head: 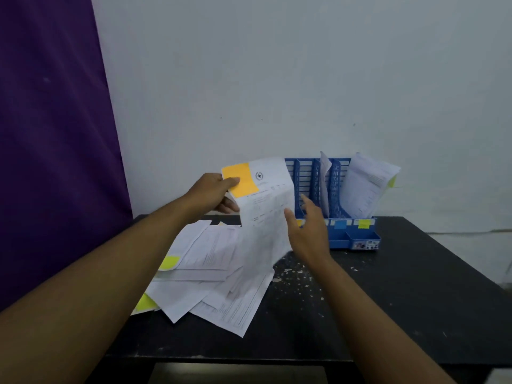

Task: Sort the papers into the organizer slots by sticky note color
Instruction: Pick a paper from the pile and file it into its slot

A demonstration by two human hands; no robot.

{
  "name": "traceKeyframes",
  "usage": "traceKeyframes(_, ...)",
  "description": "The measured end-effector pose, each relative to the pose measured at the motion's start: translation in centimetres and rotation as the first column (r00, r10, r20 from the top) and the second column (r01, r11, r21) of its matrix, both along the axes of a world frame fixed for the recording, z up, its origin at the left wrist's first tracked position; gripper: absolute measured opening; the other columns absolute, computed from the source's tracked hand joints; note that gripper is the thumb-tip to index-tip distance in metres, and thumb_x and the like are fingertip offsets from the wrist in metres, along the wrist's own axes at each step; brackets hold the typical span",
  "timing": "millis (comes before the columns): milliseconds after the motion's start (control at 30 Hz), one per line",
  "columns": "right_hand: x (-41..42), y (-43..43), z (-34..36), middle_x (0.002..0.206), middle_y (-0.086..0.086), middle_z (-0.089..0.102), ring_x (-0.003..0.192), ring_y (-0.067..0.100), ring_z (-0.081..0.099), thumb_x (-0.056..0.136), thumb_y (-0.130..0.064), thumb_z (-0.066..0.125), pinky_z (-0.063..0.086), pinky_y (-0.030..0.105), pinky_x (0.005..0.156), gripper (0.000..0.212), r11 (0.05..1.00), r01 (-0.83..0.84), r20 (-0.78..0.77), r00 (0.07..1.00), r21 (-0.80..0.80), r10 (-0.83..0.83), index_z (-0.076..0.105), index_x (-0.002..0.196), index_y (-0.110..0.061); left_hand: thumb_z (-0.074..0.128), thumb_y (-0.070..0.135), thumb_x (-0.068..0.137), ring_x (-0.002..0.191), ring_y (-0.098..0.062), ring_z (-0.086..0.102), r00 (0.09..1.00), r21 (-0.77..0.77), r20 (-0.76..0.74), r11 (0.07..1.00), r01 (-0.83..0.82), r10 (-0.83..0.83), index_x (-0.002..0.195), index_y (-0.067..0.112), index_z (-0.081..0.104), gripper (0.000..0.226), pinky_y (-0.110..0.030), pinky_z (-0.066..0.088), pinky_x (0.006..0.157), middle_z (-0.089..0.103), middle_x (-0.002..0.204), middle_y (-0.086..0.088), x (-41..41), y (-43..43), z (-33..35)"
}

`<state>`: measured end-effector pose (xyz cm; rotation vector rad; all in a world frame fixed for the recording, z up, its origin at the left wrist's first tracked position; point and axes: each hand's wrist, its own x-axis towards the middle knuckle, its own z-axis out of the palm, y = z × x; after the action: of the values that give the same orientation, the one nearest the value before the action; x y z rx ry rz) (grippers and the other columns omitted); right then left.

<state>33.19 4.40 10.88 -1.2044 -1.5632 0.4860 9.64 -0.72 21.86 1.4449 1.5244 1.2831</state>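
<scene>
Papers point(210, 275) lie in a loose pile on the left part of a black table point(401, 300), yellow notes point(169, 263) showing at its left side. One sheet point(266, 217) with an orange sticky note point(245, 180) is held up above the pile, its top corner pinched by the left hand point(213, 194). The right hand point(307, 234) is spread, fingers straight, holding nothing, just beside the sheet and in front of the blue organizer point(335, 187) at the far edge. The organizer's right slots hold sheets point(365, 187). Bare tabletop lies right and near. A purple curtain point(55, 134) hangs left.
</scene>
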Motion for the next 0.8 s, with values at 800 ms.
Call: traceKeyframes(800, -1.7, 13.5, -0.9, 0.095, 0.011, 0.074, 0.084, 0.030, 0.069, 0.109, -0.020, 0.049, 0.045, 0.033, 0.062, 0.019, 0.995, 0.079, 0.361, 0.928, 0.064, -0.097, 0.066, 0.115, -0.016, 0.038, 0.023, 0.113, 0.082, -0.030, 0.081, 0.973, 0.064, 0.229, 0.998, 0.020, -0.034, 0.130, 0.008, 0.045, 0.024, -0.034, 0.067, 0.064, 0.067, 0.120, -0.017, 10.0, 13.7, 3.4)
